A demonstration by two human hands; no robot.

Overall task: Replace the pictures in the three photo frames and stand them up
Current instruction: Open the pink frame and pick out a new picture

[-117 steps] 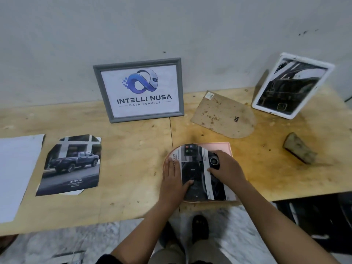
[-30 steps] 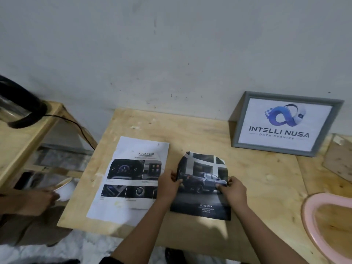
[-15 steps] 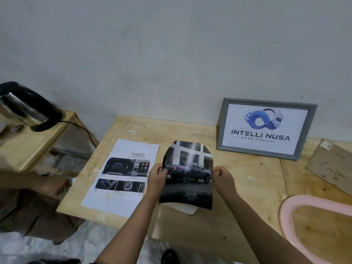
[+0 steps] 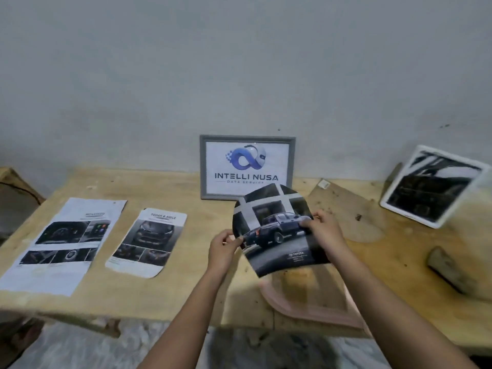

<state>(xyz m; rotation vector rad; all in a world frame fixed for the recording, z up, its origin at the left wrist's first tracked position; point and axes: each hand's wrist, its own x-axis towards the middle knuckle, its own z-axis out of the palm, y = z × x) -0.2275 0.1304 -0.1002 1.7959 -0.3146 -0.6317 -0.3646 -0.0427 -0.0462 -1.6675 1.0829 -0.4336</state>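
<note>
Left hand [image 4: 223, 249] and right hand [image 4: 323, 233] pinched truck picture [image 4: 277, 230] by side edges, mid-frame; pink frame [image 4: 306, 307] lay flat on desk [image 4: 186, 296] directly below, arch end leftward.

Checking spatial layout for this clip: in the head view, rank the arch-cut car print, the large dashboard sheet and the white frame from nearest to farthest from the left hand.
1. Arch-cut car print, just left of the left hand.
2. Large dashboard sheet, farther left.
3. White frame, far right, by the wall.
</note>
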